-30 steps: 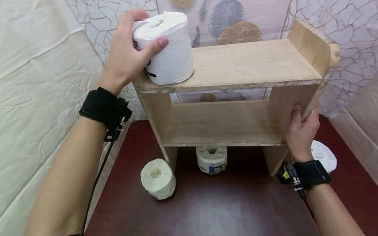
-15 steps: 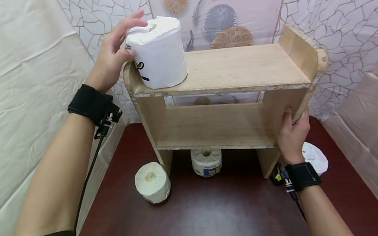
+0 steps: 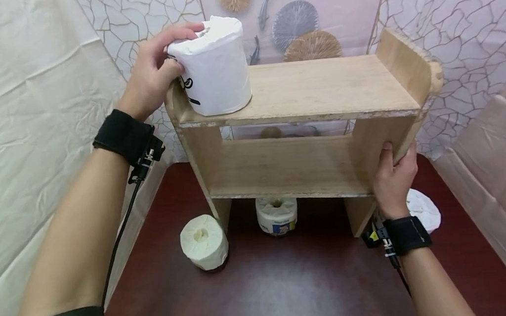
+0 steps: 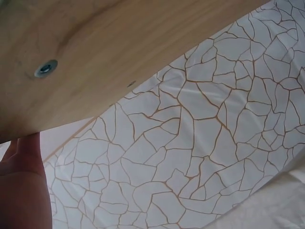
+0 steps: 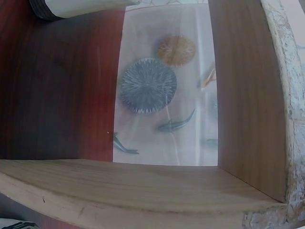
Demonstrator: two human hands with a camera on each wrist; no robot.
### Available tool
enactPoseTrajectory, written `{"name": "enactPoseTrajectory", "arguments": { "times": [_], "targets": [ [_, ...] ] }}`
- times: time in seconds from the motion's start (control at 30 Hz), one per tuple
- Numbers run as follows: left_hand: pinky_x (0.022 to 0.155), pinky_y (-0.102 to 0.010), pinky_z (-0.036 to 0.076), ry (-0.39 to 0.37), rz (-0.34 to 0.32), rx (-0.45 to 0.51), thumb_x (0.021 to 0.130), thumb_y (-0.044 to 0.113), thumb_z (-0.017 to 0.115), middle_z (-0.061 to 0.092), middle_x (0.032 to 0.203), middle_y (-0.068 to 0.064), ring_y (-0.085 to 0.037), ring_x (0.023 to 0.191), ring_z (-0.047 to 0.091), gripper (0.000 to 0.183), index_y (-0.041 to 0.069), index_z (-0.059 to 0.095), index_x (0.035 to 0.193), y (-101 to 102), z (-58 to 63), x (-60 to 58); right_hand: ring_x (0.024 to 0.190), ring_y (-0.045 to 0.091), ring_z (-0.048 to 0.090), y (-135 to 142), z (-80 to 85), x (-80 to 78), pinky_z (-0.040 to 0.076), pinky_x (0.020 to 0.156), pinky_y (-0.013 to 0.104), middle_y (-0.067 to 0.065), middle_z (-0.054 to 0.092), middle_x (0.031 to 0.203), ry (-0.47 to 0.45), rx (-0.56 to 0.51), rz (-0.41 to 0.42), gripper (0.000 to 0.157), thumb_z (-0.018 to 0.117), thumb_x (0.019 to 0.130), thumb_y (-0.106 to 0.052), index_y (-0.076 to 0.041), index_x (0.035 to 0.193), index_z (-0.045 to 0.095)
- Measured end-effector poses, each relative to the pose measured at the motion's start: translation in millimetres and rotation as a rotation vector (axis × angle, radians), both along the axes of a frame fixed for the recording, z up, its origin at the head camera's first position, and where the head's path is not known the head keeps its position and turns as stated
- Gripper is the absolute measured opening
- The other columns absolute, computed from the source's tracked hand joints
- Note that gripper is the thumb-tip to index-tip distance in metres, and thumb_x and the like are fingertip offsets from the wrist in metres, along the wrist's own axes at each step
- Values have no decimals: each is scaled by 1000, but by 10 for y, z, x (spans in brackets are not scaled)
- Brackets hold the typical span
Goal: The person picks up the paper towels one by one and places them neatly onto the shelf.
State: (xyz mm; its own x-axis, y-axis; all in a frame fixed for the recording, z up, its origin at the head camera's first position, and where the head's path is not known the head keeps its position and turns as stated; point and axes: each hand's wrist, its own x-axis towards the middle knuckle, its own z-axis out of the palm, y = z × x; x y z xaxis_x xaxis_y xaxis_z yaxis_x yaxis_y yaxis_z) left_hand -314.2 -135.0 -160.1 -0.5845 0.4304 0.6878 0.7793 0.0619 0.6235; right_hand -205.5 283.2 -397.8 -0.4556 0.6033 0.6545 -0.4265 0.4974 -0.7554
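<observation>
A two-tier wooden shelf (image 3: 310, 86) stands on the dark red table in the head view. A white wrapped toilet roll (image 3: 217, 76) sits upright at the left end of its top board. My left hand (image 3: 154, 69) holds that roll at its upper left edge, fingers over the top and thumb bent against the side. With my right hand (image 3: 395, 181) I grip the right side panel, thumb on the inner face; the far fingers are hidden behind it. The left wrist view has the hand's edge (image 4: 24, 195) beside the screwed outer panel (image 4: 86, 62).
On the table, one toilet roll (image 3: 204, 243) stands left of the shelf. Another roll (image 3: 277, 216) is under the lower board, and a white roll (image 3: 423, 210) lies partly behind my right wrist. Pale cloth (image 3: 31, 121) hangs at the left, patterned sheeting (image 3: 466, 32) behind.
My left thumb has drawn back from the roll's front to its left side, and the fingers lifted briefly, then lowered onto its top. My right hand keeps its grip; the camera view has shifted slightly.
</observation>
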Motion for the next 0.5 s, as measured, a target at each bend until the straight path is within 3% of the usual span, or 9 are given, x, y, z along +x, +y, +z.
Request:
{"name": "enactPoseTrajectory", "arguments": {
  "times": [0.2,0.33,0.5],
  "targets": [
    [101,-30,44,2,28,-4,84,5,50,61,149,-11,-22,138,50,40,10,73,116,-1,18,40,113,9,60,-4,19,0,43,94,21,16,65,126,-13,-6,-14,39,57,107,-23,-11,144,60],
    [96,-30,49,7,86,-57,88,5,54,61,150,-6,-19,137,51,37,10,72,120,-13,44,76,111,8,60,-12,5,-6,43,94,22,13,66,124,-14,-4,-21,38,57,107,-21,-10,143,60],
    [101,-30,53,-4,147,-126,91,6,60,60,152,0,-14,138,51,37,8,70,127,6,118,172,111,8,60,-16,0,-19,43,94,21,13,66,124,-11,-14,-23,39,58,107,-21,-12,145,59]
  ]
}}
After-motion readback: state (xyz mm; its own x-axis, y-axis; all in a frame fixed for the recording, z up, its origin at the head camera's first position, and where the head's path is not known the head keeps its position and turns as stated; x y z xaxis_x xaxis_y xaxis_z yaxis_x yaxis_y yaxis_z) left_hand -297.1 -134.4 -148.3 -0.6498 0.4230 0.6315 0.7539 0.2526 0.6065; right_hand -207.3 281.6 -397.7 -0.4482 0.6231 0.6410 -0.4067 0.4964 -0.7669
